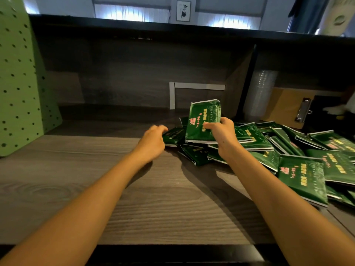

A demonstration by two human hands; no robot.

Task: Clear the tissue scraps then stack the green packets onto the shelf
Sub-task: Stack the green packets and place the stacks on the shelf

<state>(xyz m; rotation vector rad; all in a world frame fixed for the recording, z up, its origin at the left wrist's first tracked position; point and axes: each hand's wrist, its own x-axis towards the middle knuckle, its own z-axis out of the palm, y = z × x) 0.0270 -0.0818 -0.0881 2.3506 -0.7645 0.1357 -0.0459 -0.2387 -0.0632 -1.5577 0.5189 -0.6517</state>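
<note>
Head camera, the only view, looking down over 2 bare forearms stretched across a grey wood-grain desk (123, 198). The right hand (221, 132) holds a small bundle of glossy dark green foil packets (203, 120) upright, thumb on the front and fingers curled behind, its lower edge resting on the heap, probably to square the edges before stacking. The left hand (153, 140) reaches to 1 flat green packet (173, 137) at the heap's left edge, fingers curled over its near end; whether it has actually gripped it cannot be told, as the hand hides the contact. The remaining loose green packets (299, 169) sprawl overlapping across the desk's right side, not yet moved. Behind them is a dark recessed shelf (119, 114), apparently the destination. A green perforated panel (19, 83) stands at the left; a brown clipboard (284, 110) lies far right. No tissue scraps are visible.
</note>
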